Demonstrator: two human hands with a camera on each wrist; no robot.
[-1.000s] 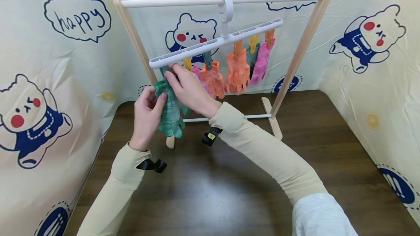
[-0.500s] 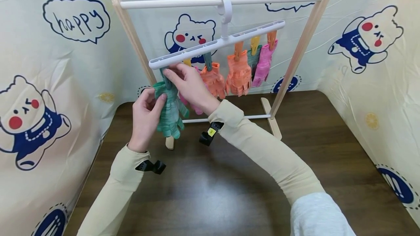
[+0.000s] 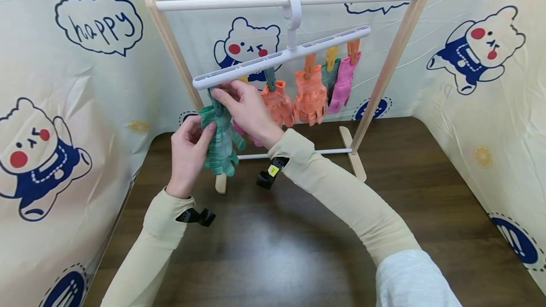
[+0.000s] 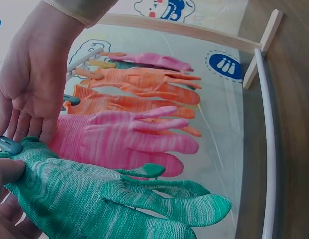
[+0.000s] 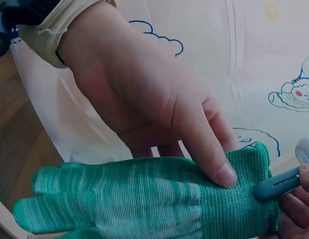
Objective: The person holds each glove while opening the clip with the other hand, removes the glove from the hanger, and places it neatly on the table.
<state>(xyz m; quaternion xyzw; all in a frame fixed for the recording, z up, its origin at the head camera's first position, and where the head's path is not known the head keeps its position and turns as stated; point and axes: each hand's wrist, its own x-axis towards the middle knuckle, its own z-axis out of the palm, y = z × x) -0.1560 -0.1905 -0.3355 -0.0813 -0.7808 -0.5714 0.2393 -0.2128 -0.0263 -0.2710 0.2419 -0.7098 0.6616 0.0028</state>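
Observation:
A green striped knit glove hangs fingers down at the left end of the white hanger. My left hand pinches its cuff, the thumb lying across the knit in the right wrist view. A dark green clothespin bites the cuff edge, and my right hand pinches that clothespin just under the hanger bar. Behind the green glove hangs a pink glove, mostly covered by my right hand in the head view. The hanger tilts, its left end lower and nearer to me.
Orange gloves, a pink glove and a dark green one hang from clothespins farther right. The hanger hooks over a white rod between wooden posts. The rack stands on a dark wooden table, before a printed cloth backdrop.
The hanger's left end stays almost still, while its right side has shifted slightly right. My right hand has moved slightly left and down at the clothespin; the left keeps its hold on the cuff.

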